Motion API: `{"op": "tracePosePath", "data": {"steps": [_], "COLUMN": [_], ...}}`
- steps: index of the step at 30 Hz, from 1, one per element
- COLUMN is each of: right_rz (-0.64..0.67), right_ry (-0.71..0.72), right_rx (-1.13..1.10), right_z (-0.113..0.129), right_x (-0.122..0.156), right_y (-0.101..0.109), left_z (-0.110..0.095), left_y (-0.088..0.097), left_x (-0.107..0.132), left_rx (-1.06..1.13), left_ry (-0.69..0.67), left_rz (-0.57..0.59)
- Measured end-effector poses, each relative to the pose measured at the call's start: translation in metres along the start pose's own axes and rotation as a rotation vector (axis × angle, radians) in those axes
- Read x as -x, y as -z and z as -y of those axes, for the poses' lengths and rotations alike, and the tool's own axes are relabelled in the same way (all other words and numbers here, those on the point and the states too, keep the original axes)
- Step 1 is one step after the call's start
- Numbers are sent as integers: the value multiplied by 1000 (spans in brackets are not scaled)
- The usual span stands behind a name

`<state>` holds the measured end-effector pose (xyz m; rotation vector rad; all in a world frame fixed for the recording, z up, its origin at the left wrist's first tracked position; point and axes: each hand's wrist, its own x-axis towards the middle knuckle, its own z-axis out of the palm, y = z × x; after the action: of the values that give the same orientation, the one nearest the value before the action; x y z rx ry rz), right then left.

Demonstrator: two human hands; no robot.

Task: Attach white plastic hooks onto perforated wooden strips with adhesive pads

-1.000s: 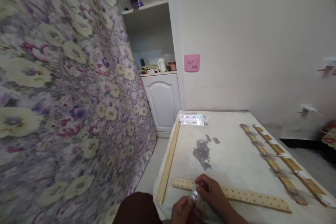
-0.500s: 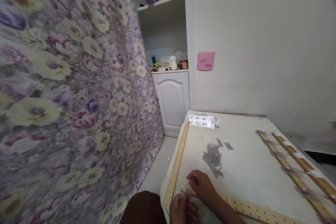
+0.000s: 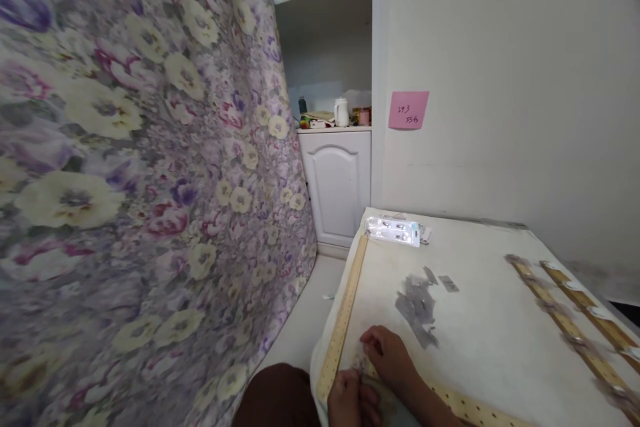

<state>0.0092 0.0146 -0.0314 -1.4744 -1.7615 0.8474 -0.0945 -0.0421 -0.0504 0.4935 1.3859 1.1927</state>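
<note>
My left hand (image 3: 346,401) is low at the table's near edge, its fingers curled in a pinch at a small see-through piece (image 3: 359,360) too blurred to name. Just beyond it, my right hand (image 3: 389,355) bends over the same piece, thumb and forefinger closed at its upper part. Both hands are over the end of a wooden strip with holes (image 3: 467,407), which runs off to the lower right under my right forearm. A second perforated wooden strip (image 3: 345,317) lies along the table's left edge, beside my left hand.
Grey scraps (image 3: 419,303) lie mid-table. A clear blister pack (image 3: 393,231) lies at the far left corner. On the right are wooden strips (image 3: 565,323) with fittings on them. A floral curtain (image 3: 150,180) hangs left; a white cabinet (image 3: 340,180) stands behind.
The view has shifted slightly, so the table and cabinet appear farther right. Both hands stay together at the small see-through piece with little change in pose.
</note>
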Motion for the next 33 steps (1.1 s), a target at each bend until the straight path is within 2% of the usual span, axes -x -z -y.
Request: {"op": "tracePosePath", "data": {"steps": [8, 20, 33], "right_rz": [0, 47, 87], "right_ry": [24, -117, -143], "right_rx": [-12, -3, -35], "right_z": [-4, 6, 0], "right_x": [3, 1, -6], "right_y": [-2, 1, -1], "left_z": [-4, -2, -9], "left_y": [1, 2, 2], "left_x": [2, 1, 9], "left_rx": [-18, -24, 1], "left_ry": [-53, -65, -62], "left_rz": [21, 21, 84]}}
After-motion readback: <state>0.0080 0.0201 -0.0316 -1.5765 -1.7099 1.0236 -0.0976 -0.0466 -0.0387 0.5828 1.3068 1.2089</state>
